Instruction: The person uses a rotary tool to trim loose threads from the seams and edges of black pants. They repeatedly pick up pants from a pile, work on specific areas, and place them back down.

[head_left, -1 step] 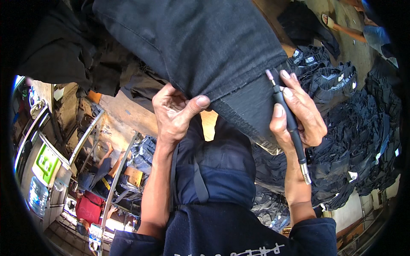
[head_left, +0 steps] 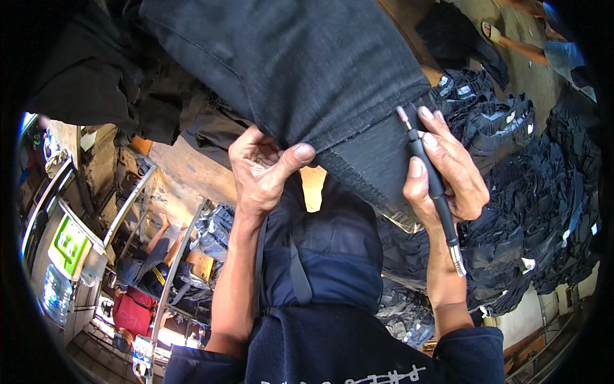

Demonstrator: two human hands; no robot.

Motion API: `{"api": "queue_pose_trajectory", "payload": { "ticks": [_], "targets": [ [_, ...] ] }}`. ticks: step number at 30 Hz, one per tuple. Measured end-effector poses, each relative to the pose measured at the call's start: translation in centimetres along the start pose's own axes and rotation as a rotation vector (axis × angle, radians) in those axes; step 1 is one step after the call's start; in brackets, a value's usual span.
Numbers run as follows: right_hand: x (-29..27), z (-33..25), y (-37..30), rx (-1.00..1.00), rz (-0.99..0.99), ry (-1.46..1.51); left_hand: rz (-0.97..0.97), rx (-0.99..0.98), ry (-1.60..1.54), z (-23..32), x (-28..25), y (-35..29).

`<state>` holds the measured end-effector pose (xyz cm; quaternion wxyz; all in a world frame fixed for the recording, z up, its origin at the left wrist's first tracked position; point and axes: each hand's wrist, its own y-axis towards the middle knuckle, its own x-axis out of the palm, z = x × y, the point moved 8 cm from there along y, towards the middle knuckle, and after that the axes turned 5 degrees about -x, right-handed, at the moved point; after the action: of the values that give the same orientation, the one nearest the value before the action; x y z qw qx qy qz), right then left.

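Note:
A black denim trouser leg [head_left: 307,61] lies stretched over a flat, dark form [head_left: 374,166] whose worn lower edge sticks out past the hem. My left hand [head_left: 259,176] is closed on the hem's left corner, thumb on top of the cloth and fingers curled beneath. In my right hand [head_left: 464,182] I hold a slim black rotary grinder handpiece [head_left: 437,182], gripped between thumb and fingers. Its small pinkish grinding tip [head_left: 402,114] points away from me, close to the hem's right end. Whether the tip touches the cloth I cannot tell.
Large heaps of dark jeans [head_left: 511,211] fill the right side. More dark cloth [head_left: 83,83] hangs at the upper left. Metal rails [head_left: 131,201] and a seated person in red [head_left: 134,310] are at the left. Another person's sandalled foot [head_left: 491,32] shows at the upper right.

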<state>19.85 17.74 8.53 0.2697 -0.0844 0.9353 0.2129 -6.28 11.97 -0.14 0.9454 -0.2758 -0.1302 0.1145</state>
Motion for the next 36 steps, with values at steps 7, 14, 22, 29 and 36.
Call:
{"api": "queue_pose_trajectory", "payload": {
  "ticks": [7, 14, 22, 29, 36],
  "targets": [
    [0.7, 0.5, 0.3, -0.091, -0.016, 0.065, 0.008, -0.003, 0.057, -0.6, 0.1, 1.2],
    [0.9, 0.3, 0.3, -0.102, -0.071, 0.091, 0.014, -0.012, -0.002, -0.8, 0.2, 1.1],
    [0.5, 0.6, 0.5, -0.090, 0.011, 0.064, -0.003, -0.015, 0.002, -0.7, 0.4, 1.1],
    [1.0, 0.3, 0.5, -0.098, -0.071, 0.089, 0.017, 0.013, 0.079, -0.8, 0.0, 1.1],
    [-0.7, 1.6, -0.2, 0.014, 0.166, -0.019, -0.005, -0.038, 0.028, -0.5, 0.4, 1.1]
  ]
}}
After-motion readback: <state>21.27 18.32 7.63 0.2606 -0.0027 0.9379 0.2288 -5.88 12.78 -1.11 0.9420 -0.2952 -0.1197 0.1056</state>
